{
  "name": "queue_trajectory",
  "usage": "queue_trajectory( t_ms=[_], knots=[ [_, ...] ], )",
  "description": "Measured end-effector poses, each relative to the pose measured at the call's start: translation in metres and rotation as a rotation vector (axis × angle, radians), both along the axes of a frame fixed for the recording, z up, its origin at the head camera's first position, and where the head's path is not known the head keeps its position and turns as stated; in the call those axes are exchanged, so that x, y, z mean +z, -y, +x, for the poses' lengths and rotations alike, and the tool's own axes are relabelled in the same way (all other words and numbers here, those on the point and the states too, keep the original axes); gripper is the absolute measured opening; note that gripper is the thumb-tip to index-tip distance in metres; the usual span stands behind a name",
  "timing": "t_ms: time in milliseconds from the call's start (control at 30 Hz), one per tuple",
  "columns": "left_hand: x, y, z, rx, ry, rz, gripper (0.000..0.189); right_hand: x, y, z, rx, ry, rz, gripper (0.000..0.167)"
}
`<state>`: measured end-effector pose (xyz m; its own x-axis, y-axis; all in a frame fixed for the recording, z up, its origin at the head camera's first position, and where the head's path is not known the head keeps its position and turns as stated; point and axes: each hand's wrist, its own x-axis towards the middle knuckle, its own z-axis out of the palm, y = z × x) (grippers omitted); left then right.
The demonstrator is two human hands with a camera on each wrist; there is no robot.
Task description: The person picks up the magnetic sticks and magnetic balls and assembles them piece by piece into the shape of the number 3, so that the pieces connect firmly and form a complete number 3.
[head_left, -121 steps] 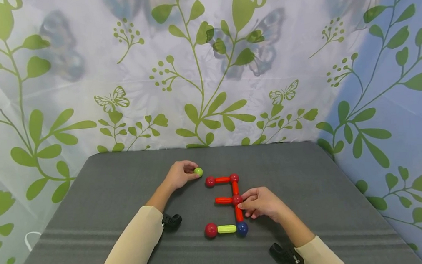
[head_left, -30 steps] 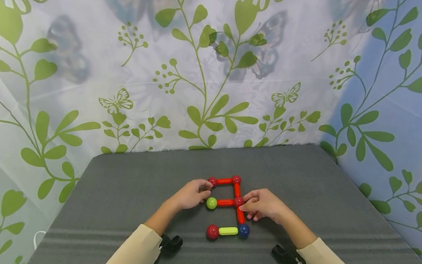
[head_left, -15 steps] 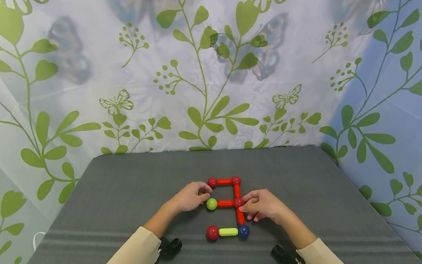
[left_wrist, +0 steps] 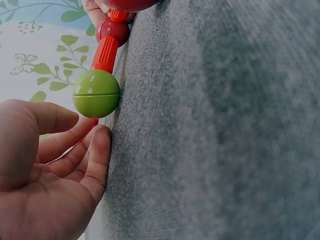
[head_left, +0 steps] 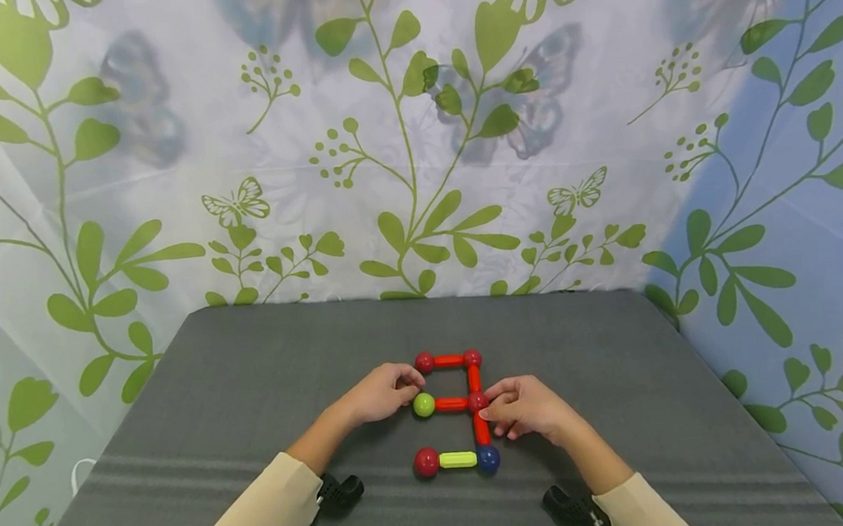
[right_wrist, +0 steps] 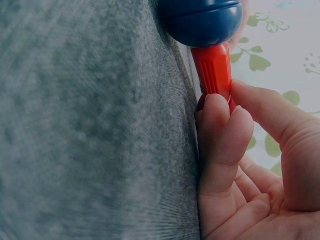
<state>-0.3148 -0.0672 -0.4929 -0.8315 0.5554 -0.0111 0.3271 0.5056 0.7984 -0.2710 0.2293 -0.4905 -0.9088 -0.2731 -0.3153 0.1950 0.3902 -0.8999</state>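
Toy building rods and balls lie joined on the grey table in a shape like a reversed E. A green ball [head_left: 424,405] sits at the left end of the middle red rod [head_left: 450,404]. My left hand [head_left: 383,392] rests just left of that ball, fingers loosely bent, with nothing held; the left wrist view shows its thumb [left_wrist: 60,119] beside the green ball [left_wrist: 96,94]. My right hand [head_left: 528,408] holds the middle red ball [head_left: 476,401] between thumb and fingers, next to the lower red rod [head_left: 481,430]. The fingers partly hide this ball in the right wrist view.
Top red rod [head_left: 448,361] links two red balls. At the near side, a yellow-green rod [head_left: 457,459] joins a larger red ball [head_left: 427,462] to a blue ball [head_left: 488,458]. A leaf-patterned curtain [head_left: 413,172] hangs behind the grey table [head_left: 285,342].
My left hand has brought the green ball from the upper left to the middle rod's end and let go. It then drew slightly back from the top left red ball. My right hand stays put.
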Motion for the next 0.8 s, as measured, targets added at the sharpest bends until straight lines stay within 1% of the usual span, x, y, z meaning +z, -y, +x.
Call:
queue_trajectory(
  t_ms=[267, 467, 567, 700, 800],
  knots=[
    [-0.0019, -0.0002, -0.0013, -0.003, -0.016, 0.008, 0.018, 0.0005, -0.0004, -0.0002, 0.004, 0.006, -0.011, 0.046],
    [-0.0017, 0.0004, -0.0017, 0.002, 0.004, 0.002, 0.02, -0.0013, -0.0006, -0.0009, 0.0, 0.003, -0.006, 0.045],
    [-0.0011, 0.0016, -0.0019, -0.016, 0.027, -0.009, 0.022, -0.0026, -0.0006, -0.0005, -0.006, 0.003, 0.004, 0.044],
    [0.0009, 0.0025, -0.0024, -0.043, 0.078, 0.01, 0.023, -0.0027, -0.0007, -0.0004, -0.015, 0.011, 0.013, 0.044],
    [0.0017, 0.0025, -0.0031, -0.05, 0.088, 0.019, 0.023, -0.0017, -0.0009, -0.0008, -0.017, 0.014, 0.012, 0.044]
  ],
)
